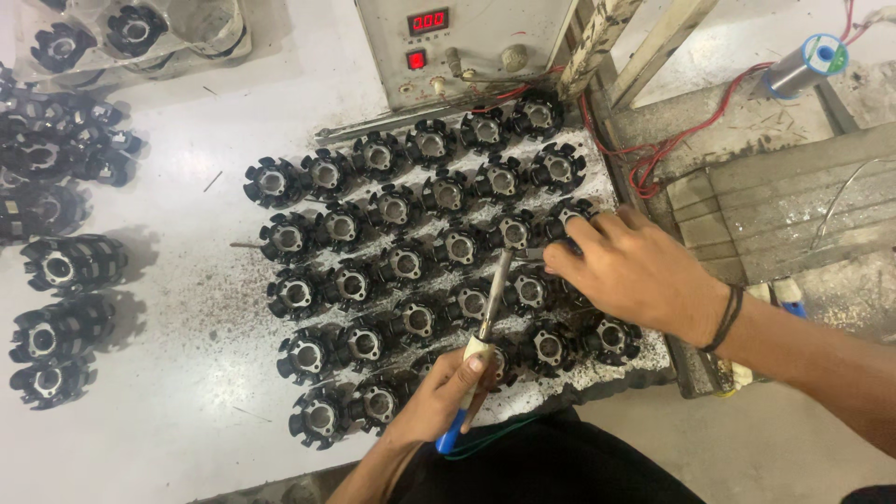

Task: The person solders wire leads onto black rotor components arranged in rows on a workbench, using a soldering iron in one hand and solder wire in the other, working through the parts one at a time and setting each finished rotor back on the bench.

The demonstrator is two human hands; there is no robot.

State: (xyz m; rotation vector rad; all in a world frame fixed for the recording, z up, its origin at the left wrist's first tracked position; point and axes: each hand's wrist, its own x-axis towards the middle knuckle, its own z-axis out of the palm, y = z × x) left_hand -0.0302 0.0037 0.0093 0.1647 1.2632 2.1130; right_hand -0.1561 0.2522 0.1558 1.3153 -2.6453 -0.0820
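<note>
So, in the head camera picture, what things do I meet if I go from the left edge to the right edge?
Stacked black stator cores → laid-out grid of black cores → left hand gripping a soldering iron → right hand on a core → red wires → solder spool.

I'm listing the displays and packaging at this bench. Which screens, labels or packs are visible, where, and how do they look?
Digital readout: top centre on the grey control box, small dark rectangle with red lit digits.
Red square indicator: just below the readout.
Clear plastic tray: top left, holding black round parts.
</note>
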